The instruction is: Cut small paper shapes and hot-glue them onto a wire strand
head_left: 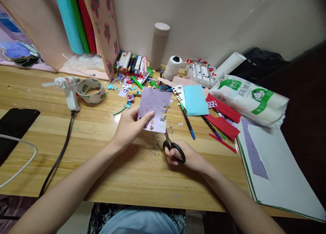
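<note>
The left grip (131,125) is pinching a purple paper (155,101) by its left edge, thumb lying across the front, mid-frame. The right grip (188,156) is grasping black-handled scissors (168,139), its fingers in the loops, just below and right of the paper. The blades are pointing up and slightly left, tips reaching the paper's lower right corner; whether they are touching it, I cannot tell. The paper's long axis is running roughly up the frame, its notched right edge facing the scissors' side, so the right hand is lying nearer that edge. Underneath, the wooden counter (137,179) is carrying tiny scraps, 2 pens and a blue sheet (196,100) right of centre, and a glue gun (70,91) at left. A pale wall (203,20) is standing behind.
</note>
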Tool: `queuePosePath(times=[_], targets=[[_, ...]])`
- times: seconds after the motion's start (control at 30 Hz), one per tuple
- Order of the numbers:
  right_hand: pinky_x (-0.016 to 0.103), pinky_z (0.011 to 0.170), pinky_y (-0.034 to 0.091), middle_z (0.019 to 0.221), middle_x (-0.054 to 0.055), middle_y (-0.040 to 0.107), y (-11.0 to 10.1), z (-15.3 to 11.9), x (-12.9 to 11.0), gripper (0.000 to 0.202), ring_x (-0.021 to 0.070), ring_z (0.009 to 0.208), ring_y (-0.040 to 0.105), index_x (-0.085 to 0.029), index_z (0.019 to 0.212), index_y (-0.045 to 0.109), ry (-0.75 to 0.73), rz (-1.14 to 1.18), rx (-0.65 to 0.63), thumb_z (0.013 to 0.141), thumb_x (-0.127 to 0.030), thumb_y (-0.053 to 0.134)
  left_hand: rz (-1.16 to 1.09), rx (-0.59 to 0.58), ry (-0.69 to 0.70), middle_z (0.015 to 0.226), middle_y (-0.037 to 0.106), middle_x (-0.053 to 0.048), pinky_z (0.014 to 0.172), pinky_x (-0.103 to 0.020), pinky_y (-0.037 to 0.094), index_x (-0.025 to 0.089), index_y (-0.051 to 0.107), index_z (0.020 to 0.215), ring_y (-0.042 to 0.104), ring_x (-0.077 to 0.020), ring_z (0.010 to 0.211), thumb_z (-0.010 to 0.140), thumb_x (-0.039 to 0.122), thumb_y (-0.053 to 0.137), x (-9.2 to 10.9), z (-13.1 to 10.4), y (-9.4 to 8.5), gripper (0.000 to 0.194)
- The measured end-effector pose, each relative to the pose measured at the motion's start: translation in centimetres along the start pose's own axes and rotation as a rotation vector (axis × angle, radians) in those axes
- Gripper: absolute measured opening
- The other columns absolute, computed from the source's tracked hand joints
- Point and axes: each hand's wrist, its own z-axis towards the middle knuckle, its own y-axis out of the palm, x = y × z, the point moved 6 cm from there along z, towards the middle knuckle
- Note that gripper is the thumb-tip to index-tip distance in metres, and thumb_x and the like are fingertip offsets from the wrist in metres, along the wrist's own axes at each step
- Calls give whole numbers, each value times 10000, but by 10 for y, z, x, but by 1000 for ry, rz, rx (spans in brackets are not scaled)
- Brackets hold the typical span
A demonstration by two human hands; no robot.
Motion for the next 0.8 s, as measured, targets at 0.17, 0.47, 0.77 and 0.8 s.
queuePosePath(times=[0.17, 0.47, 0.77, 0.8], targets=[[198, 411, 243, 505, -52, 390, 2, 0, 0, 417, 57, 427, 359, -154, 626, 428, -6, 14, -26, 749, -496, 633, -28, -18, -1, 521, 504, 36, 431, -180, 292, 145, 525, 594, 413, -65, 462, 744, 358, 651, 0, 0, 1, 290], [200, 407, 227, 495, -51, 381, 0, -1, 1, 478, 59, 426, 351, -162, 615, 410, 8, -49, 33, 733, -577, 615, -50, -24, -52, 540, 527, 28, 449, -192, 304, 152, 550, 621, 422, -77, 474, 733, 405, 650, -8, 1, 2, 294], [195, 400, 235, 485, -57, 364, -7, -1, 4, 491, 56, 422, 339, -175, 586, 372, 41, -97, 134, 722, -573, 625, -112, -22, -125, 600, 558, 15, 486, -199, 340, 147, 589, 702, 460, -89, 516, 721, 408, 660, -20, 3, 3, 271], [195, 399, 240, 484, -61, 355, -7, -1, 4, 497, 54, 419, 332, -177, 580, 367, 42, -88, 146, 711, -576, 634, -131, -19, -138, 599, 555, 19, 488, -200, 344, 148, 591, 710, 462, -89, 515, 719, 405, 663, -21, 3, 4, 267]])
